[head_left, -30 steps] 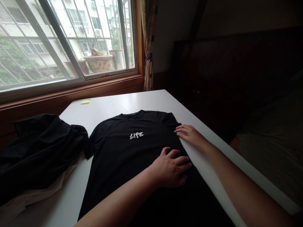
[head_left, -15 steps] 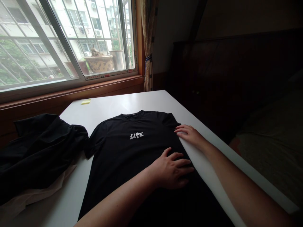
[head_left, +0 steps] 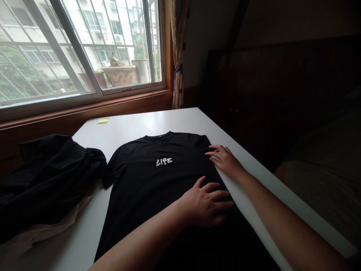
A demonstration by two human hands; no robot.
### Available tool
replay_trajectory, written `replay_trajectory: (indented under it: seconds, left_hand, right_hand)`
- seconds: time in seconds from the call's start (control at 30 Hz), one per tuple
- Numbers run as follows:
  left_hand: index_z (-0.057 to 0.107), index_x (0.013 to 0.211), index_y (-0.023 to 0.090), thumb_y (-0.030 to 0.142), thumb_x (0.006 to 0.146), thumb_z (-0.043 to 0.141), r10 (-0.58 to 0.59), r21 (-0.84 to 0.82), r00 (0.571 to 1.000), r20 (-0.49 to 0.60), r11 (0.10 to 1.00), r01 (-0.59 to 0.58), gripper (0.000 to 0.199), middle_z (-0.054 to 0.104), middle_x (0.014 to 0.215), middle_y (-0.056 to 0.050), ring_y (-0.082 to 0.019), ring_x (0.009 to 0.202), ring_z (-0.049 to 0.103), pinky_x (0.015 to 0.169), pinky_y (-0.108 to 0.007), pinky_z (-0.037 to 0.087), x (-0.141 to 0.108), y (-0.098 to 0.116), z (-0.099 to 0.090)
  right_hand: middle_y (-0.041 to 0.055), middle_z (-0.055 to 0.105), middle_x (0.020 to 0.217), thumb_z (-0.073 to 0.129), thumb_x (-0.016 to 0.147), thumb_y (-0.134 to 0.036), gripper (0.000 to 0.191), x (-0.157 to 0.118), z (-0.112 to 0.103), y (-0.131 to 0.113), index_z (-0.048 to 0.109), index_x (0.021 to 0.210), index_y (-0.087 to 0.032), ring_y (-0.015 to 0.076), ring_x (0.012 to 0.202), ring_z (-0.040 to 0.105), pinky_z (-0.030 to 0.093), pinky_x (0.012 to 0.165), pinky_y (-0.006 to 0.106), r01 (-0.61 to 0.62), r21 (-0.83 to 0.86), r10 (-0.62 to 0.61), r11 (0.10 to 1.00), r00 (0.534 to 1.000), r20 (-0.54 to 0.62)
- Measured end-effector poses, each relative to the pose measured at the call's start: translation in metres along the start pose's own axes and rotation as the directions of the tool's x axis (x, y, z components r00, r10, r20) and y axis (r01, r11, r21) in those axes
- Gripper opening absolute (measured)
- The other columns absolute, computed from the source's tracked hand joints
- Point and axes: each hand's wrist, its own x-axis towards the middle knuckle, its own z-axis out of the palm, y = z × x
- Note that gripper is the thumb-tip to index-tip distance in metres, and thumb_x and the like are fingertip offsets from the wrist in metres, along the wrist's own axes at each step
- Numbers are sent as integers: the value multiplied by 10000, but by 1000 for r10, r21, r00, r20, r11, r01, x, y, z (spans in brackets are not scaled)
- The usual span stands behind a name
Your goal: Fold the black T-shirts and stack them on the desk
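Observation:
A black T-shirt (head_left: 146, 192) with white "LIFE" lettering on its chest lies spread on the white table (head_left: 126, 126), its collar toward the window. My left hand (head_left: 207, 202) rests on the front of the shirt with fingers spread, near its right side edge. Farther up, at the right sleeve, my right hand (head_left: 225, 160) touches the shirt's edge, fingers extended and slightly bent. Neither hand grips the cloth. The lower end of the shirt runs out of view at the bottom.
Dark crumpled clothing (head_left: 50, 180) lies at the left, with a pale cloth (head_left: 53, 230) under it. A yellow sticky note (head_left: 103, 121) sits near the table's far edge. Behind the table are a barred window (head_left: 84, 49) and a tied curtain (head_left: 177, 67).
My right hand has shifted slightly, its fingers a little more bent and apart by the sleeve. My left hand stays in nearly the same place on the shirt.

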Motion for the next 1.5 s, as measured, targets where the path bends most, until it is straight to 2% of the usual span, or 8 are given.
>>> replay_trajectory:
  seconds: [0.37, 0.67, 0.87, 1.1, 1.2, 1.33, 1.4, 1.5]
  left_hand:
    - [453, 1479, 328, 488, 1026, 420, 20, -4, 998, 56, 1000, -20, 482, 425, 1572, 41, -268, 1484, 307, 1198, -629, 213, -2, 1, -3]
    - [451, 1483, 319, 607, 986, 465, 134, -68, 988, 80, 989, -129, 574, 414, 1576, 28, -257, 1510, 262, 1215, -624, 169, -6, 9, -12]
    - [462, 1475, 263, 596, 978, 502, 142, -196, 987, 69, 972, -126, 599, 435, 1565, -11, -238, 1496, 301, 1240, -576, 126, -5, 8, -19]
    - [486, 1467, 260, 527, 1040, 406, -82, -174, 996, 32, 981, 86, 510, 517, 1509, -37, -228, 1452, 391, 1226, -443, 281, -30, -27, -54]
    - [426, 1512, 262, 525, 1042, 391, -381, 8, 923, -46, 924, 382, 539, 434, 1566, -67, -277, 1495, 299, 1220, -527, 262, -72, -65, -56]
    - [418, 1520, 201, 497, 1047, 385, -725, 214, 680, -109, 651, 728, 559, 360, 1601, -104, -323, 1514, 227, 1201, -587, 253, -142, -113, -47]
    - [405, 1526, 160, 488, 1046, 387, -818, 261, 566, -103, 527, 809, 582, 337, 1608, -125, -325, 1512, 235, 1204, -576, 246, -170, -128, -43]
    - [368, 1547, 178, 497, 1047, 363, -848, 283, 523, -85, 483, 829, 593, 288, 1630, -101, -292, 1521, 220, 1217, -544, 225, -191, -138, -41]
  right_hand:
    - [2, 745, 1189, 593, 908, -327, 237, 0, 0, 16, 787, 1045, -321, 263, 1227, 620, 437, 1123, 489, -63, 192, 44, 979, 994, 101]
    - [-6, 548, 1479, 731, 842, -416, 447, -6, -17, 19, 684, 1284, -361, 322, 1454, 378, 301, 1212, 536, -211, 285, 94, 935, 923, 373]
    - [-25, 471, 1540, 666, 890, -409, 473, -8, -19, 24, 619, 1360, -378, 302, 1493, 296, 249, 1233, 527, -196, 301, 56, 933, 907, 418]
    - [-31, 426, 1572, 618, 921, -416, 475, -11, -16, 26, 589, 1393, -370, 281, 1506, 268, 223, 1243, 500, -179, 316, 30, 932, 905, 425]
    - [-38, 388, 1594, 609, 924, -462, 503, -11, -17, 27, 562, 1417, -376, 293, 1517, 234, 190, 1248, 511, -221, 313, 56, 924, 886, 461]
    - [-47, 372, 1603, 605, 923, -483, 517, -11, -18, 27, 547, 1427, -389, 309, 1518, 225, 182, 1247, 524, -250, 318, 72, 915, 874, 481]
    - [-47, 378, 1600, 603, 924, -476, 509, -11, -18, 27, 552, 1423, -391, 311, 1516, 229, 183, 1246, 531, -251, 315, 77, 915, 876, 476]
    - [-46, 390, 1593, 594, 930, -459, 494, -12, -16, 27, 557, 1418, -391, 309, 1513, 243, 190, 1245, 533, -240, 319, 73, 917, 886, 458]
